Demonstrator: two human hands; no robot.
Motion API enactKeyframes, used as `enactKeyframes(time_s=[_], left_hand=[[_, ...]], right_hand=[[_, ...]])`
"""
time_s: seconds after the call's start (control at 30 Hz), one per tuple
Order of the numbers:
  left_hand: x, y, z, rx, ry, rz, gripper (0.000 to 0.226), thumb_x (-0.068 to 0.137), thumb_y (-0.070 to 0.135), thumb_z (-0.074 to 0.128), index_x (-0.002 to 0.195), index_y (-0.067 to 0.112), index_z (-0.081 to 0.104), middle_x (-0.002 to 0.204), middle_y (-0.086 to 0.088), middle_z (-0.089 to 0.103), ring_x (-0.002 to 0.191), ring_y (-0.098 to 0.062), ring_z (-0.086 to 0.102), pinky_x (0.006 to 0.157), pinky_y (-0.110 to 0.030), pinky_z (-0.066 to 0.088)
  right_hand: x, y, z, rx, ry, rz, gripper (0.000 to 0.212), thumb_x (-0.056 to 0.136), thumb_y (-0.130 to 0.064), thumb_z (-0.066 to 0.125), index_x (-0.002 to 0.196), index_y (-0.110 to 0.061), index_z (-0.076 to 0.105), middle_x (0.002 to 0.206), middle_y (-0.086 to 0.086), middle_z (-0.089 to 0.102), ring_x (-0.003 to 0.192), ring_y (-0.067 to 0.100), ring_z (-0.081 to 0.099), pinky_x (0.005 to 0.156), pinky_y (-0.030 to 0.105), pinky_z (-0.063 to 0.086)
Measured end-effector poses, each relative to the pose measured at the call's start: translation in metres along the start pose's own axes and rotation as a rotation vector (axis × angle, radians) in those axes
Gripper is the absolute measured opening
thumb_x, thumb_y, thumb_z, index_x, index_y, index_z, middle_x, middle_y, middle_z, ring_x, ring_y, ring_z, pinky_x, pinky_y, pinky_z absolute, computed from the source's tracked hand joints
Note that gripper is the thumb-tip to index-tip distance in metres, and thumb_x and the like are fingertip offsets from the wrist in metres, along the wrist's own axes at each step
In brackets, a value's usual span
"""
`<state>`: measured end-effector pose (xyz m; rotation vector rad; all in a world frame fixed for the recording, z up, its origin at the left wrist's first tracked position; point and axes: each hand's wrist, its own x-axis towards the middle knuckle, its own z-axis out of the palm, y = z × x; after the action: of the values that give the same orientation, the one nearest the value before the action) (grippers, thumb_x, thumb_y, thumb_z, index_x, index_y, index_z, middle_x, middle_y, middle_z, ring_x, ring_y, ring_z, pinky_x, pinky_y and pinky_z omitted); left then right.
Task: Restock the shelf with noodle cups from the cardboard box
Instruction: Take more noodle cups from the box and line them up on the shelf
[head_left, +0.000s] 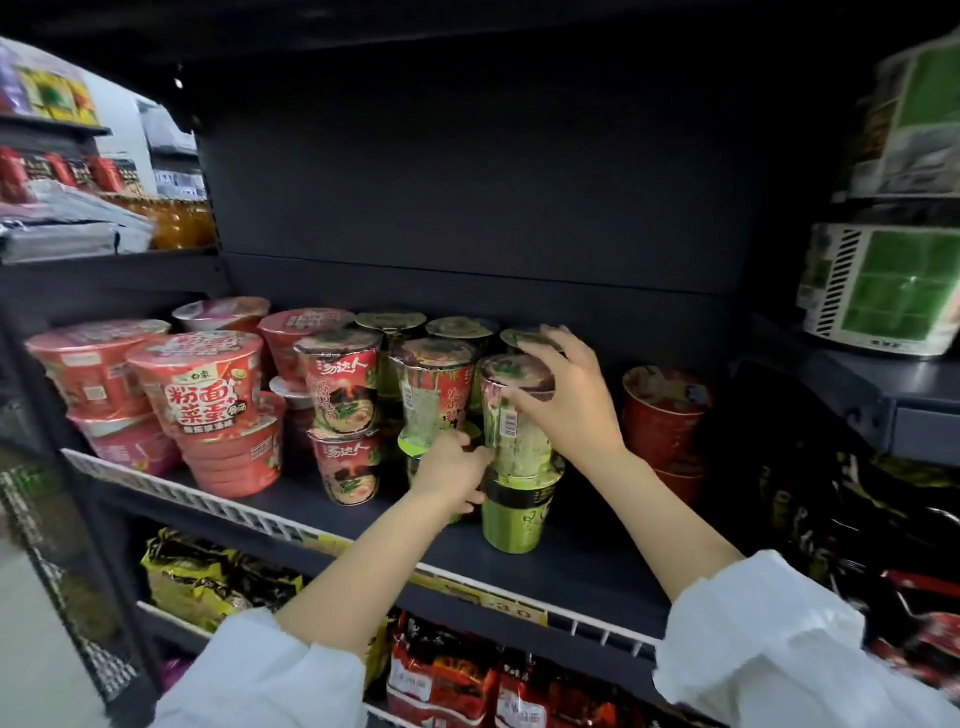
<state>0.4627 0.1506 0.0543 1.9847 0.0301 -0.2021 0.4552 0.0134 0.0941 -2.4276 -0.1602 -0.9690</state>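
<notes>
On the dark shelf (582, 566) a green noodle cup (511, 519) stands near the front, with a second green cup (514, 431) stacked on top of it. My right hand (566, 395) grips the upper cup around its lid and side. My left hand (454, 467) is closed against the joint between the two cups, at the lower cup's rim. More green cups (436, 395) stand stacked just left and behind. The cardboard box is out of view.
Red noodle cups (345, 395) and wide red bowls (208, 384) fill the shelf's left part. Two stacked red cups (662, 415) stand at the right. Bare shelf lies between them and the green stack. Noodle packets (447, 675) fill the shelf below; green-labelled packs (888, 291) sit right.
</notes>
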Motion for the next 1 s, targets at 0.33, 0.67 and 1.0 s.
enactKeyframes(time_s=[0.33,0.67,1.0], left_hand=[[-0.109,-0.017,-0.027,0.413,0.196,0.683,0.022,0.093,0.020,0.051,0.113,0.018,0.059,0.107,0.003,0.066,0.094,-0.016,0.063,0.079,-0.036,0.054],[-0.262,-0.087,0.006,0.562,0.045,0.888,0.022,0.095,0.025,0.046,0.114,0.020,0.058,0.105,0.003,0.060,0.098,-0.017,0.056,0.065,-0.028,0.045],[-0.388,-0.119,0.112,0.437,-0.420,0.854,0.020,0.094,0.022,0.051,0.107,0.017,0.064,0.095,-0.001,0.069,0.082,-0.020,0.064,0.070,-0.037,0.054]], right_hand=[[-0.114,-0.059,-0.044,0.061,0.008,0.190,0.032,0.090,-0.018,0.058,0.122,-0.018,0.060,0.124,-0.002,0.057,0.116,0.014,0.051,0.091,0.015,0.034],[-0.299,-0.107,-0.116,-0.038,0.041,0.511,0.029,0.095,-0.015,0.051,0.123,-0.015,0.056,0.116,0.001,0.059,0.096,0.012,0.057,0.082,0.022,0.045],[-0.459,-0.082,-0.230,-0.223,-0.047,0.827,0.021,0.092,-0.015,0.053,0.107,-0.014,0.068,0.096,0.002,0.069,0.079,0.014,0.061,0.068,0.021,0.044]])
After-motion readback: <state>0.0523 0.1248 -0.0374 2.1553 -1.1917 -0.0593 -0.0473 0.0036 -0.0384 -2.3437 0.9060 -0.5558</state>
